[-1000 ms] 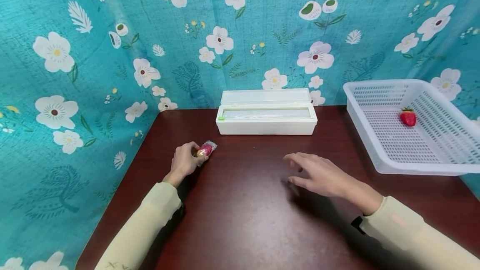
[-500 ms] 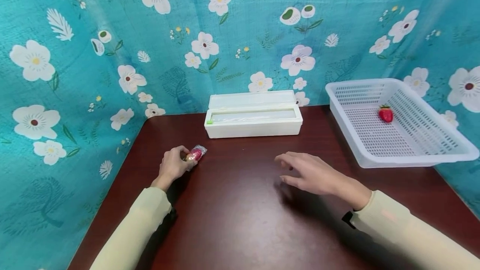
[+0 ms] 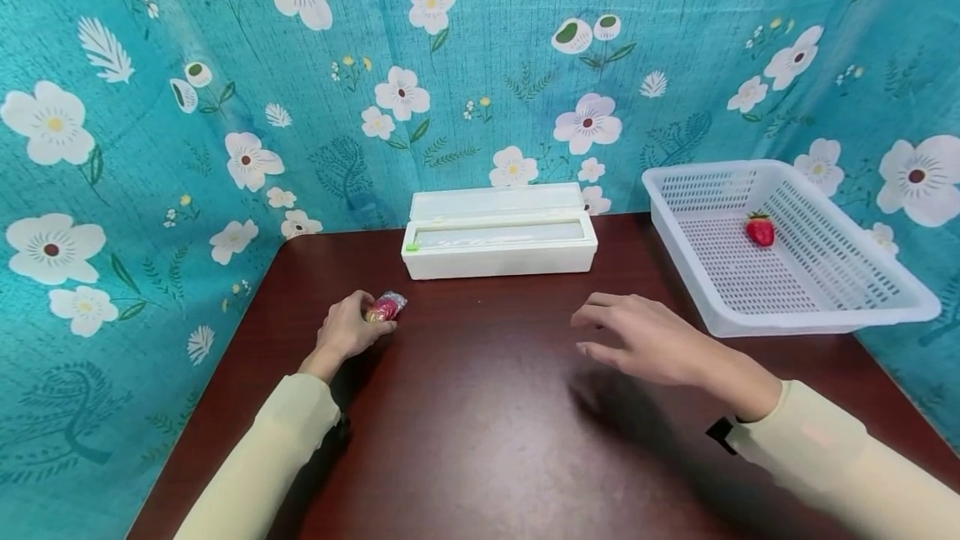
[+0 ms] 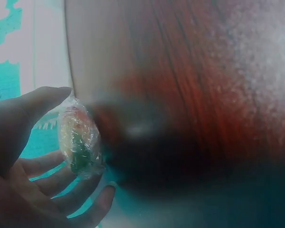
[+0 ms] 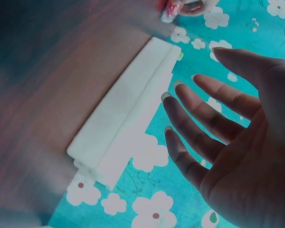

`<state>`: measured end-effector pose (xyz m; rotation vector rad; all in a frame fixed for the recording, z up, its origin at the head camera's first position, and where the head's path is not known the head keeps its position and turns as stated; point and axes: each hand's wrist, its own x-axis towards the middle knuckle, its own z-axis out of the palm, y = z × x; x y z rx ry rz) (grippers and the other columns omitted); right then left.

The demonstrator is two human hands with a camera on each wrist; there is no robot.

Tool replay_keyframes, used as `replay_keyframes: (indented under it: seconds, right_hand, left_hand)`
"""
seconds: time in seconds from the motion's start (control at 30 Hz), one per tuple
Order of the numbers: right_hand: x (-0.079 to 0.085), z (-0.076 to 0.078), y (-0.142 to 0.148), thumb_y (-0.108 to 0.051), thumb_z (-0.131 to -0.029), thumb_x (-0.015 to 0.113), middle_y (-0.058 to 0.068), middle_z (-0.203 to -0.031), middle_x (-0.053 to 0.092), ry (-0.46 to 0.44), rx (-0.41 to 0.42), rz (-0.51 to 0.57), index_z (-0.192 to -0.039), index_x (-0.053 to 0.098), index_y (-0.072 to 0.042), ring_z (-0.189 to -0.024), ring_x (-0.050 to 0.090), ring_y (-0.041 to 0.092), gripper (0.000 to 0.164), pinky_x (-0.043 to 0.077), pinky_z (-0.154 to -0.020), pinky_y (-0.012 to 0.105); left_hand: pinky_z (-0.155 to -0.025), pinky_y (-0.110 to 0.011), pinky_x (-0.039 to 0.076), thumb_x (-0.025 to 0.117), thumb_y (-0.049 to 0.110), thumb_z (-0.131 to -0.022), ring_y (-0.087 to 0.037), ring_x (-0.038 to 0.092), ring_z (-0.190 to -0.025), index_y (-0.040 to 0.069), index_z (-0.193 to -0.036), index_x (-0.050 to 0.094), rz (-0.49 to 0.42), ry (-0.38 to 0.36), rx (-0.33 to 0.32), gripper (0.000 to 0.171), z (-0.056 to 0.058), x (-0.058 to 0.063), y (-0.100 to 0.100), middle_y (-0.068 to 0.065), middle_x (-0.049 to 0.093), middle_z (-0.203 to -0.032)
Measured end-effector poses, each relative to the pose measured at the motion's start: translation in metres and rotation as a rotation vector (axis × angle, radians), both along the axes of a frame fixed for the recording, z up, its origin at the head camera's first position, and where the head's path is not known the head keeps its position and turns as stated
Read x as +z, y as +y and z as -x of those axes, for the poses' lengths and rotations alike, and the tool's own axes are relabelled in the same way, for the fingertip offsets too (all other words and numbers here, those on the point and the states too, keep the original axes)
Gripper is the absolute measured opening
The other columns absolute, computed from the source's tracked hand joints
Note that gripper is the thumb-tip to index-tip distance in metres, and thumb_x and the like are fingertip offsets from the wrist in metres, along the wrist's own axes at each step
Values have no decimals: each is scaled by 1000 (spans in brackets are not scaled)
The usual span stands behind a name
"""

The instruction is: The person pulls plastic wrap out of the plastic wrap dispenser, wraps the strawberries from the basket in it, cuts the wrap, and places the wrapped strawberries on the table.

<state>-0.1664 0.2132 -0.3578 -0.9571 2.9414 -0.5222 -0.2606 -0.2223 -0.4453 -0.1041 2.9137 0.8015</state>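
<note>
Wrapped item shows green only in the left-wrist view.

Watching remotely, I could read no text, label, brand, number or sign on the white box or around it.

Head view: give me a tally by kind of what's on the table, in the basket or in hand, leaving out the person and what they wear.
Long white box: 1
White basket: 1
Strawberry in the basket: 1
Plastic-wrapped item in the left hand: 1
Total: 4
</note>
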Motion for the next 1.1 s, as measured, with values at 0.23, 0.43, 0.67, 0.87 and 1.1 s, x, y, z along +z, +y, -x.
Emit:
replay_keyframes:
  seconds: [0.23, 0.43, 0.67, 0.87, 1.1]
  right_hand:
    - [18, 9, 5, -30, -95, 77, -4, -114, 71, 25, -14, 2, -119, 75, -18, -100, 69, 15, 27, 59, -85, 43]
    - [32, 36, 4, -27, -96, 75, 2, -112, 73, 64, -45, -10, -116, 76, -15, -100, 69, 19, 23, 57, -82, 44]
    - [31, 84, -1, -23, -99, 71, 13, -121, 73, 27, -100, -12, -124, 72, -6, -106, 69, 28, 31, 58, -86, 50]
    - [20, 127, -5, -14, -99, 68, 21, -127, 69, -6, -127, -96, -129, 67, 2, -118, 64, 37, 34, 54, -97, 57]
    - [-6, 164, -7, -11, -99, 66, 26, -130, 65, -46, -177, -190, -135, 63, 7, -122, 61, 42, 40, 52, -102, 58]
  left_hand:
    - [-102, -63, 48, 84, 36, -88, -43, 53, -124, 2, -148, 47, 147, 112, -85, 79, 2, 22, 9, -26, 54, -143]
    - [-103, -63, 48, 79, 30, -94, -44, 55, -129, 1, -144, 57, 268, 351, -279, 61, 15, 57, 36, -22, 59, -143]
    - [-98, -56, 50, 77, 17, -96, -35, 64, -120, 4, -128, 70, 393, 500, -419, 36, 40, 68, 63, -15, 70, -125]
    - [-94, -53, 54, 74, 15, -98, -33, 70, -108, 4, -118, 74, 472, 514, -478, 23, 65, 64, 75, -13, 73, -112]
    - [-93, -50, 57, 68, 15, -102, -34, 71, -105, 4, -120, 73, 508, 437, -518, 22, 86, 54, 88, -15, 72, -113]
